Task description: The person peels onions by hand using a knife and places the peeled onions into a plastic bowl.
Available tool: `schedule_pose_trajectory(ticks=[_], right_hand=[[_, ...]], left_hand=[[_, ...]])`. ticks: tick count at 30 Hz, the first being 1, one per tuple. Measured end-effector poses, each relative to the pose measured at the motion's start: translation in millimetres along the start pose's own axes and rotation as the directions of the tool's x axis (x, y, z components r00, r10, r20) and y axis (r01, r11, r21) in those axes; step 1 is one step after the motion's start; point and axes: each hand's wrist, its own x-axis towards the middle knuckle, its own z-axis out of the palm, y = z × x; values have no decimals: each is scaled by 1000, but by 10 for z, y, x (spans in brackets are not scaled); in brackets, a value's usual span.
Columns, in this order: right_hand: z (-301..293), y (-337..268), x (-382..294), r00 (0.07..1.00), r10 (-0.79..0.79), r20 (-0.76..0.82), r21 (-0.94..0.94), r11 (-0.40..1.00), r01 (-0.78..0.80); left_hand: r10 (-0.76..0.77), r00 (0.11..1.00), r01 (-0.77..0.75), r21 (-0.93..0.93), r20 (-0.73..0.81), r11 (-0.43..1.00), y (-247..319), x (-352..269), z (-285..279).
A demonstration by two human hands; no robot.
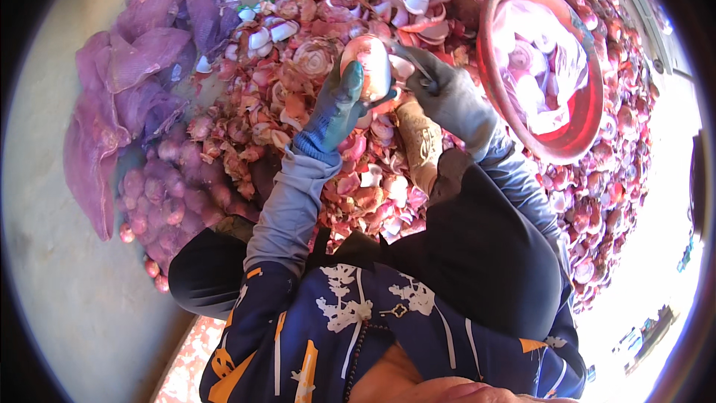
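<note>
My left hand [338, 98], in a blue-green coated glove, holds a large onion [369, 67] upright between thumb and fingers. Just to the right is my right hand [442, 87] in a greyish glove, its fingers closed around a small knife [417, 61] whose blade points towards the onion. Beneath both hands lies a heap of onion skins [268, 84] with cut white and purple pieces. A red plastic basin [503, 106], lined with a pale plastic bag that holds peeled onions [528, 92], stands right of my right hand.
Unpeeled onions [609, 179] spread in a large pile along the right. On the left, a purple mesh sack [134, 61] lies crumpled on the concrete floor [56, 179], beside onions in netting [168, 190]. My socked foot [419, 140] rests among the skins.
</note>
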Motion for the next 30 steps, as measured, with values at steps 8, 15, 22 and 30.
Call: schedule_pose_trajectory(ticks=[8, 15, 22, 30], right_hand=[[-10, -68, 61, 980, -14, 196, -291, 954, 72], [-268, -315, 32, 882, 126, 455, -93, 991, -94], [-279, -117, 68, 806, 265, 529, 270, 848, -456], [-65, -30, 4, 930, 253, 267, 431, 832, -350]], left_hand=[[-2, 976, -133, 607, 218, 784, 48, 59, -30], [170, 916, -398, 780, 363, 482, -12, 23, -158], [7, 903, -347, 721, 429, 600, 102, -111, -105], [-30, 908, -286, 671, 418, 684, 4, -41, -115]])
